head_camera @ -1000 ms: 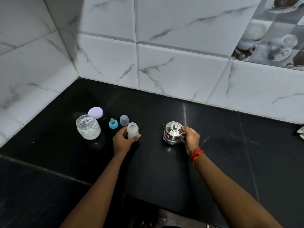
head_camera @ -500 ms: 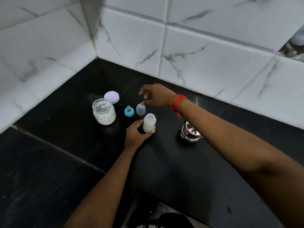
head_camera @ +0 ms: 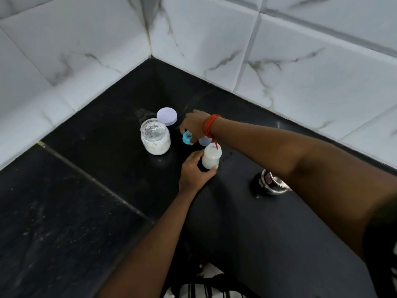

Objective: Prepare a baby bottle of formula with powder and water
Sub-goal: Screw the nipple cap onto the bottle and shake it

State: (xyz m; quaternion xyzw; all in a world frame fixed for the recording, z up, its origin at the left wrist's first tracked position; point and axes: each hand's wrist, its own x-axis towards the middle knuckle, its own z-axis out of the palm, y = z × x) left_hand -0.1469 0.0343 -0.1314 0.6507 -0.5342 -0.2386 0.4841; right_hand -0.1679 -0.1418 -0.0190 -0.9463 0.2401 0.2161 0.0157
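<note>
A small open baby bottle (head_camera: 211, 157) with milky white liquid stands on the black counter (head_camera: 107, 168). My left hand (head_camera: 194, 171) grips it from the left. My right hand (head_camera: 194, 125) reaches across above it and pinches the blue nipple ring (head_camera: 186, 137), tilted off the counter. The bottle's clear cap (head_camera: 204, 141) lies just behind the bottle, partly hidden by my wrist. An open glass jar of white powder (head_camera: 155, 136) stands to the left, its lilac lid (head_camera: 167, 116) resting behind it.
A steel water pot (head_camera: 270, 182) sits to the right, half hidden under my right forearm. White marble-pattern tiled walls (head_camera: 214, 39) meet in a corner behind the counter. A seam runs diagonally across the counter at left.
My right hand left the steel pot, crossed over to the left and took hold of the blue nipple ring. My left hand stayed on the bottle. The camera moved closer and downward.
</note>
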